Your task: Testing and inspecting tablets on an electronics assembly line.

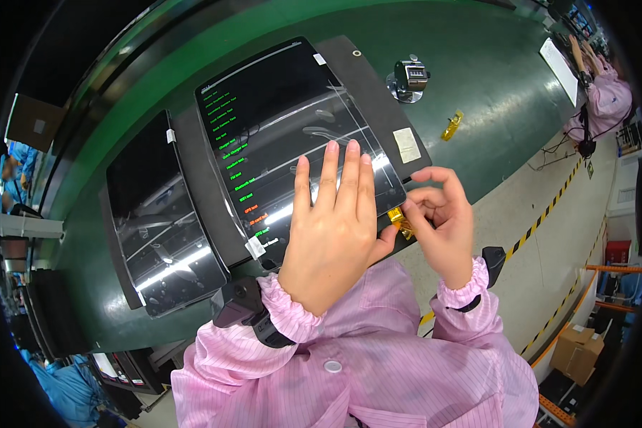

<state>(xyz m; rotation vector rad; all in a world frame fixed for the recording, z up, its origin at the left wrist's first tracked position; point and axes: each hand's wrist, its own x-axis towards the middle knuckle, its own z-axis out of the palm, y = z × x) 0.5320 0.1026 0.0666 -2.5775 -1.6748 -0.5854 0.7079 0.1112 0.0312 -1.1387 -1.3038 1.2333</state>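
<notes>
A large black tablet (264,78) lies tilted on a dark mat, its screen lit with rows of small green, orange and white text. Clear film with bubbles covers its lower part. My left hand (335,221) rests flat on the screen, fingers stretched out. At the tablet's near right corner, my right hand (442,221) has thumb and fingers pinched at a small gold-taped piece (401,222), partly hidden by the fingers. A second gold-taped piece (451,125) lies on the green table farther right. Another tablet (150,207), its screen dark, sits to the left.
A metal tally counter (410,75) stands on the green table (478,64) beyond the dark mat (349,64). At the far right, a person in pink (606,93) works by a white panel (558,71). Yellow-black tape marks the floor; a cardboard box (578,353) sits on a rack.
</notes>
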